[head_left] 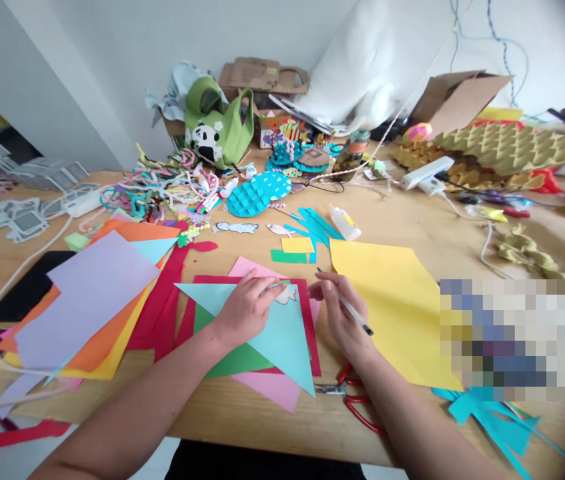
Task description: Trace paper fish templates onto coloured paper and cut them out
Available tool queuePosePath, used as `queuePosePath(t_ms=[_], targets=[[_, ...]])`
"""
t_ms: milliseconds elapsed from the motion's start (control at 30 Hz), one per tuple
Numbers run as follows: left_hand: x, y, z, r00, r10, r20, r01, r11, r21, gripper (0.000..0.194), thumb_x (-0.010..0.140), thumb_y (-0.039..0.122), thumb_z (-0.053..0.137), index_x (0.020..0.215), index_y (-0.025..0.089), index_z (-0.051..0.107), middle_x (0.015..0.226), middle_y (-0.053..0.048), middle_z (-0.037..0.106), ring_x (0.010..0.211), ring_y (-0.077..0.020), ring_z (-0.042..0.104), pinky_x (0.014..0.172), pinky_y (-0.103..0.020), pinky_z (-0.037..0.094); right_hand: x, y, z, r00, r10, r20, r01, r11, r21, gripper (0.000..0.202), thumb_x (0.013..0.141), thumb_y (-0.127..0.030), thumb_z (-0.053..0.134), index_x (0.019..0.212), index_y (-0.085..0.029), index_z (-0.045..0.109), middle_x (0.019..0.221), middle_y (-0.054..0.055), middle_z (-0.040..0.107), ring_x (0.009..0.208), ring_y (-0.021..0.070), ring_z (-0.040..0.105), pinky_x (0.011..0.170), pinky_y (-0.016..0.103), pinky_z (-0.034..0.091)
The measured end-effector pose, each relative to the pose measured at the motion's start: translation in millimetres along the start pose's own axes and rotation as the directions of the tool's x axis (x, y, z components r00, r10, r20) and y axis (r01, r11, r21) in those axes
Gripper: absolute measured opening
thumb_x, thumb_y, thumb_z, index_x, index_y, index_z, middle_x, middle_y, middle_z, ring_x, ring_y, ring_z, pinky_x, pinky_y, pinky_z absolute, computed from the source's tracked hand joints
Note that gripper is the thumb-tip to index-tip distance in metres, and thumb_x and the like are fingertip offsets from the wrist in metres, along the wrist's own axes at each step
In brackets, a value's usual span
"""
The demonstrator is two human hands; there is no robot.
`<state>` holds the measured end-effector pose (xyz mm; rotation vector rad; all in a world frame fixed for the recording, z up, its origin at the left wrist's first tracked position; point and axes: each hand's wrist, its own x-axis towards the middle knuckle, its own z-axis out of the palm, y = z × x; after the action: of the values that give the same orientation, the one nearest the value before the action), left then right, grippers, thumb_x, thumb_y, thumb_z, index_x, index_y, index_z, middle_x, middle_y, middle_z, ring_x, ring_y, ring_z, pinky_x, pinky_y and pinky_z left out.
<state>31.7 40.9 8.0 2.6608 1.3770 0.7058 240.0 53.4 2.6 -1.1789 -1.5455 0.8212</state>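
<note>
My left hand (246, 308) rests on a light blue sheet of paper (285, 340), fingers stretched out. Its fingertips touch a small white fish cut-out (287, 295), partly hidden beneath them. Red, green and pink sheets lie under the blue one. My right hand (346, 317) is closed round a pen (356, 315), held at a slant just right of the stack with its tip raised. Below that wrist lie red-handled scissors (357, 402), partly covered by my forearm. A large yellow sheet (397, 300) spreads to the right of the pen.
Coloured paper (97, 287) is piled at left. Beyond my hands lie small yellow and green pieces (289, 256), a glue bottle (345, 223) and blue strips (315, 225). Farther back are craft strands (162, 183), a green panda bag (219, 127), a jar (352, 157) and egg trays (512, 150).
</note>
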Motion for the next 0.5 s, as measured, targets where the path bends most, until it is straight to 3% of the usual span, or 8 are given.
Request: queuePosePath(t_ms=[133,267,500], targets=[[0,-8,-0.9,0.994,-0.073,-0.085,0.071,0.997,-0.025,0.056,0.073,-0.003,0.043,0.123,0.018,0.057,0.111,-0.007,0.065,0.105,-0.0205,0.058,0.103,-0.043,0.043,2,3,-1,0.978,-0.145,0.151,0.175,0.963,-0.205,0.018,0.094,-0.033,0.048,0.101,-0.023,0.06,0.089,0.004,0.069,0.081,0.0186,0.064,0.075,0.032,0.051],[-2,-10,4.4,0.988,-0.149,-0.041,0.149,0.989,-0.006,0.056,0.071,-0.001,0.046,0.122,0.018,0.057,0.105,-0.008,0.068,0.1,-0.0215,0.06,0.092,-0.038,0.049,7,7,3,0.912,-0.282,0.297,0.375,0.867,-0.329,0.019,0.092,-0.027,0.051,0.107,-0.021,0.062,0.097,0.008,0.068,0.095,0.0239,0.059,0.082,0.038,0.051],[-3,-5,5.6,0.98,-0.198,-0.022,0.2,0.978,0.067,0.047,0.074,0.003,0.047,0.118,0.014,0.059,0.102,-0.009,0.068,0.096,-0.0229,0.062,0.089,-0.037,0.049,8,12,9,0.893,-0.274,0.356,0.416,0.804,-0.425,0.023,0.093,-0.024,0.049,0.111,-0.02,0.062,0.097,0.009,0.068,0.095,0.025,0.058,0.082,0.039,0.051]])
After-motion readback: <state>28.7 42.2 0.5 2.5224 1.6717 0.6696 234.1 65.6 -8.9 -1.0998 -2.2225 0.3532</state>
